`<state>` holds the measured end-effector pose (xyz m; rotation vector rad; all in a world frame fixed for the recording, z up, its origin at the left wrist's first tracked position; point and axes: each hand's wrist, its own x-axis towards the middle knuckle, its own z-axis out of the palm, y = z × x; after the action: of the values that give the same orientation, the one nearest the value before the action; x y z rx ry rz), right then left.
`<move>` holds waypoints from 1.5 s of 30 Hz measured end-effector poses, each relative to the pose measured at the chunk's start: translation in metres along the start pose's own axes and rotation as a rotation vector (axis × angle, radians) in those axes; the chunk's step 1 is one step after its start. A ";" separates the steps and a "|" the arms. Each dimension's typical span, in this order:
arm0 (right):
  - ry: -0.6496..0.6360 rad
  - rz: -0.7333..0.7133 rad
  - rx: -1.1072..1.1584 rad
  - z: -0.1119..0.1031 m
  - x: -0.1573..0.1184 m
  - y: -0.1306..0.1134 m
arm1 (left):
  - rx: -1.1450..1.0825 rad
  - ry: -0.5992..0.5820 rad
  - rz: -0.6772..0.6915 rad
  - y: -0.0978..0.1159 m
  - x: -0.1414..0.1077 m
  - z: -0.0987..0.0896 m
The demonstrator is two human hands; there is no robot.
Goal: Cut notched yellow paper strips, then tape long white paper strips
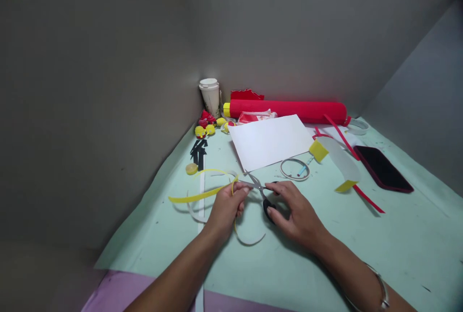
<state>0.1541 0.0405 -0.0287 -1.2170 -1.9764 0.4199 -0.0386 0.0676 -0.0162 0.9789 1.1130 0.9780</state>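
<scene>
My left hand is closed on a yellow paper strip, whose long end sticks out to the left over the table. Black-handled scissors are in my right hand, with its thumb and fingers at the two handle loops. The blades stand apart and point toward the fingertips of my left hand, close to the strip. Thin curled strips, white and yellow, lie around and below my left hand. Whether the blades touch the strip I cannot tell.
A white sheet lies beyond the hands, a tape roll near it. At the back are a red roll and a white cup. Black strips lie left; a phone and red strips lie right.
</scene>
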 end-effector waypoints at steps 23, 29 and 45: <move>0.161 0.244 0.071 -0.002 0.004 0.006 | 0.121 -0.047 -0.014 0.001 0.000 -0.002; 0.170 0.273 0.071 -0.002 0.004 0.007 | 0.082 -0.026 -0.058 0.001 0.000 -0.001; 0.186 0.280 0.054 -0.002 0.004 0.007 | -0.135 -0.081 0.031 0.001 -0.001 -0.001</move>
<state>0.1593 0.0469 -0.0301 -1.4497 -1.6343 0.4777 -0.0401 0.0674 -0.0154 0.9209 0.9547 1.0162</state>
